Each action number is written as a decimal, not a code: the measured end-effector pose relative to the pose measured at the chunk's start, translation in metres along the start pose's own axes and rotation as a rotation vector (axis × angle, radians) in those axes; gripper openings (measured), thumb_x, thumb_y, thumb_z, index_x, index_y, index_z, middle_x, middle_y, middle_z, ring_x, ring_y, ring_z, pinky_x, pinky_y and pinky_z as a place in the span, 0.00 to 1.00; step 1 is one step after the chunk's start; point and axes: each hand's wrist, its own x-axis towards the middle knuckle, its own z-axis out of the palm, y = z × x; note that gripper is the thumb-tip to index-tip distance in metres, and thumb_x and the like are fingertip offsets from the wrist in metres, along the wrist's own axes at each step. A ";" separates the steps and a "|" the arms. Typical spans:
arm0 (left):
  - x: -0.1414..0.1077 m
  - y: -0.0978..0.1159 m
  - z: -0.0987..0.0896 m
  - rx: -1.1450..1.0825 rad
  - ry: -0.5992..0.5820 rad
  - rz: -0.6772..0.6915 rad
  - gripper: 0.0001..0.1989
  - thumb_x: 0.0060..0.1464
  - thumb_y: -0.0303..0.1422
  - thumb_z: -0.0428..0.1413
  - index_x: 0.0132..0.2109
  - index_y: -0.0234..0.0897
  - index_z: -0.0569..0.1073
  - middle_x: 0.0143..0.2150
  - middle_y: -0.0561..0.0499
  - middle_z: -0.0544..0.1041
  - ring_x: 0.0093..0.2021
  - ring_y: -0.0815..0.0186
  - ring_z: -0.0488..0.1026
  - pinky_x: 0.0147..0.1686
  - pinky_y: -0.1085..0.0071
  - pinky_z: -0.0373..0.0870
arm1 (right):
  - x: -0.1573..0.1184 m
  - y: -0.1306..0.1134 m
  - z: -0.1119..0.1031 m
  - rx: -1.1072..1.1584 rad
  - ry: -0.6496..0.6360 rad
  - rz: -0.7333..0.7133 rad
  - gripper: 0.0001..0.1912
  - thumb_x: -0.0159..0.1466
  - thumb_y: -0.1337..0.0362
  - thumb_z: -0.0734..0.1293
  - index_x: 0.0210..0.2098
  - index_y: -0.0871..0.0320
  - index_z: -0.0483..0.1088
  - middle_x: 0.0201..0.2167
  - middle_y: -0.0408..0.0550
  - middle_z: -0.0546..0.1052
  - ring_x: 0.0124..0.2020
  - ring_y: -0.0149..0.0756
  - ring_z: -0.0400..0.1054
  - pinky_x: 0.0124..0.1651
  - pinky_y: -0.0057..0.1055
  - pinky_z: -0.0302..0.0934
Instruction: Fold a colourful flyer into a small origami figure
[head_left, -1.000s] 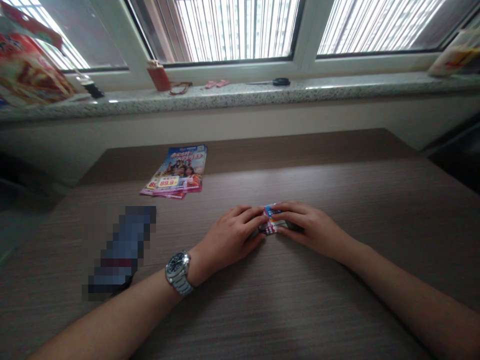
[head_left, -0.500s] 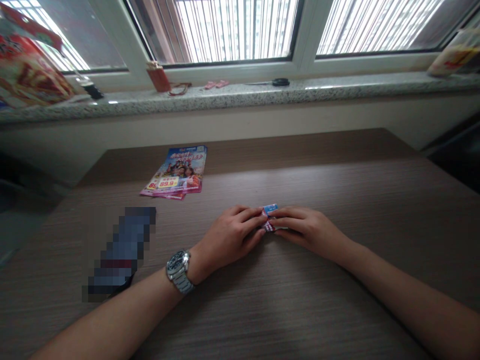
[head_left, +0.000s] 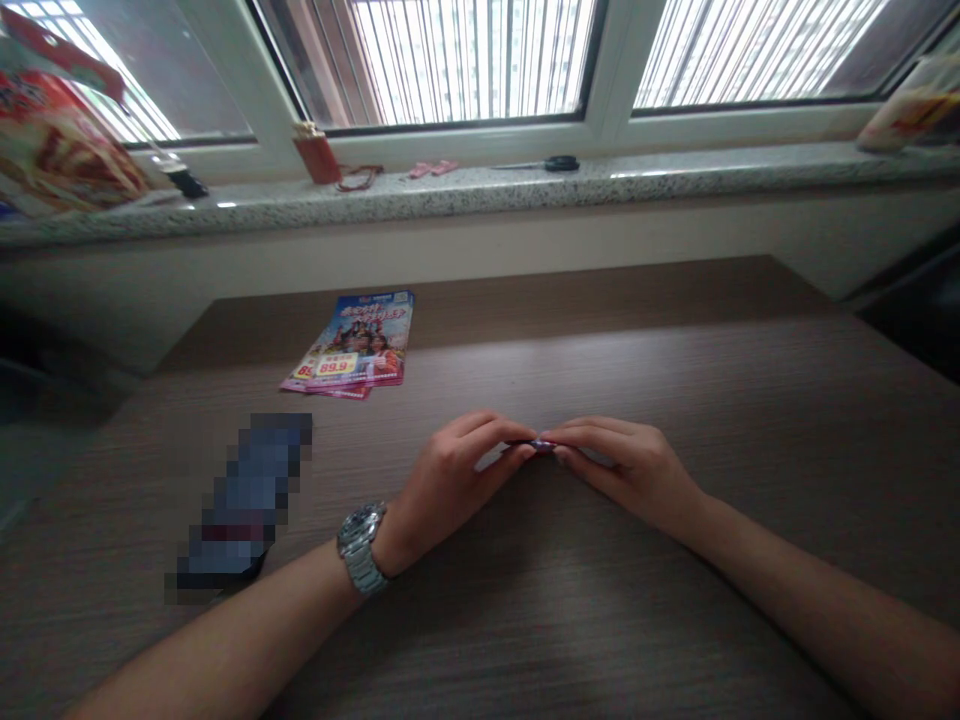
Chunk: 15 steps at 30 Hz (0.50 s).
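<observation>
Between my two hands is a small folded flyer (head_left: 541, 446), of which only a narrow strip shows, almost edge-on. My left hand (head_left: 463, 470), with a metal watch (head_left: 361, 545) on its wrist, pinches one end between thumb and fingers. At the other end my right hand (head_left: 626, 462) grips it the same way. Most of the paper is hidden behind the fingertips. Farther back on the left lies a stack of colourful printed flyers (head_left: 358, 345), slightly fanned.
A blurred-out phone-like object (head_left: 244, 505) lies on the brown wooden table (head_left: 675, 370), left of my left forearm. Along the granite sill (head_left: 450, 195) are scissors (head_left: 559, 163), pink pieces (head_left: 433, 169), a red container (head_left: 316, 155) and a large food bag (head_left: 64, 140).
The folded flyer has been tipped from lying nearly flat, with its blue and pink print showing, to almost edge-on. Both hands have shifted from pressing on it to pinching its ends.
</observation>
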 end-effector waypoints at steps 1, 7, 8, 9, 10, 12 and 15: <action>0.000 0.002 0.000 -0.029 0.013 -0.005 0.05 0.66 0.32 0.57 0.47 0.38 0.76 0.40 0.50 0.79 0.40 0.68 0.76 0.42 0.71 0.71 | 0.000 -0.003 0.000 0.029 0.014 0.011 0.10 0.71 0.66 0.65 0.50 0.53 0.76 0.43 0.47 0.83 0.42 0.35 0.78 0.47 0.29 0.70; -0.001 0.009 -0.002 -0.117 0.031 -0.085 0.05 0.65 0.32 0.58 0.45 0.37 0.77 0.40 0.51 0.80 0.39 0.68 0.76 0.40 0.73 0.70 | 0.002 -0.014 0.000 0.141 0.024 0.181 0.07 0.70 0.64 0.66 0.43 0.55 0.77 0.38 0.45 0.83 0.38 0.33 0.77 0.42 0.27 0.67; -0.001 0.009 -0.002 -0.134 0.031 -0.100 0.05 0.66 0.32 0.58 0.46 0.37 0.77 0.40 0.51 0.80 0.40 0.69 0.76 0.41 0.74 0.70 | 0.002 -0.014 0.001 0.156 0.026 0.220 0.07 0.70 0.63 0.66 0.42 0.55 0.78 0.37 0.44 0.83 0.37 0.33 0.76 0.40 0.26 0.67; -0.001 0.009 -0.002 -0.153 0.033 -0.116 0.06 0.67 0.31 0.56 0.47 0.37 0.77 0.40 0.51 0.80 0.40 0.69 0.76 0.41 0.74 0.70 | 0.002 -0.015 0.001 0.174 0.027 0.261 0.08 0.70 0.62 0.66 0.42 0.55 0.78 0.36 0.44 0.82 0.36 0.33 0.76 0.39 0.26 0.66; -0.001 0.008 -0.002 -0.171 0.036 -0.132 0.07 0.67 0.31 0.55 0.47 0.38 0.77 0.41 0.51 0.80 0.40 0.69 0.76 0.41 0.74 0.70 | 0.002 -0.015 0.001 0.198 0.029 0.301 0.08 0.70 0.61 0.67 0.41 0.55 0.78 0.35 0.44 0.82 0.35 0.33 0.76 0.37 0.26 0.66; -0.002 0.007 -0.002 -0.203 0.043 -0.156 0.08 0.68 0.30 0.53 0.48 0.38 0.77 0.40 0.52 0.80 0.40 0.70 0.76 0.42 0.75 0.70 | 0.001 -0.015 0.002 0.251 0.029 0.373 0.09 0.69 0.59 0.67 0.41 0.56 0.78 0.34 0.44 0.82 0.32 0.33 0.75 0.33 0.26 0.66; -0.002 0.006 -0.002 -0.261 0.025 -0.150 0.08 0.66 0.29 0.55 0.50 0.37 0.77 0.43 0.50 0.79 0.42 0.69 0.76 0.43 0.74 0.72 | 0.001 -0.014 0.003 0.309 0.007 0.430 0.11 0.69 0.58 0.66 0.41 0.56 0.78 0.33 0.45 0.82 0.31 0.34 0.74 0.32 0.27 0.66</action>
